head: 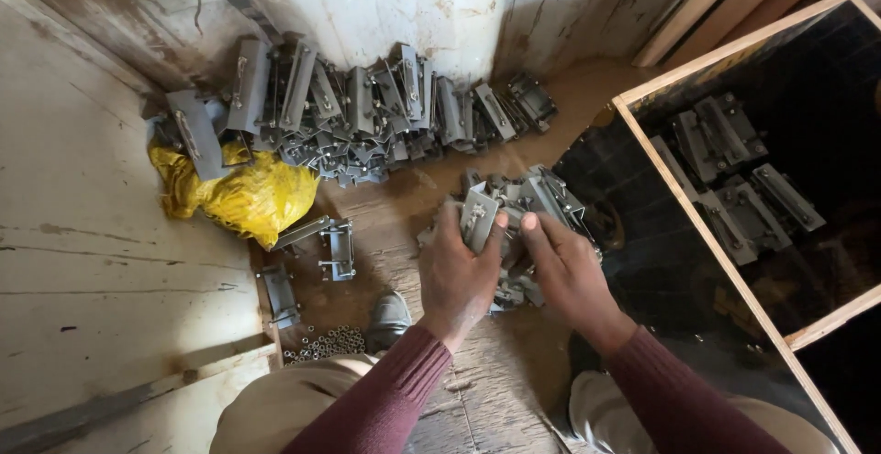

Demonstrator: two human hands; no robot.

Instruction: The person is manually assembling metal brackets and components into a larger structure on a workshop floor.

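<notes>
My left hand grips a small grey metal bracket, thumb on its face. My right hand touches the same bracket from the right, thumb tip against its edge. Both hands hover over a small heap of grey metal brackets on the dusty wooden floor. My knees in beige trousers and dark red sleeves fill the bottom of the view.
A long row of grey brackets lies along the white wall, beside a yellow plastic bag. Loose brackets and a cluster of small nuts lie at left. A wood-framed dark glossy panel at right reflects brackets.
</notes>
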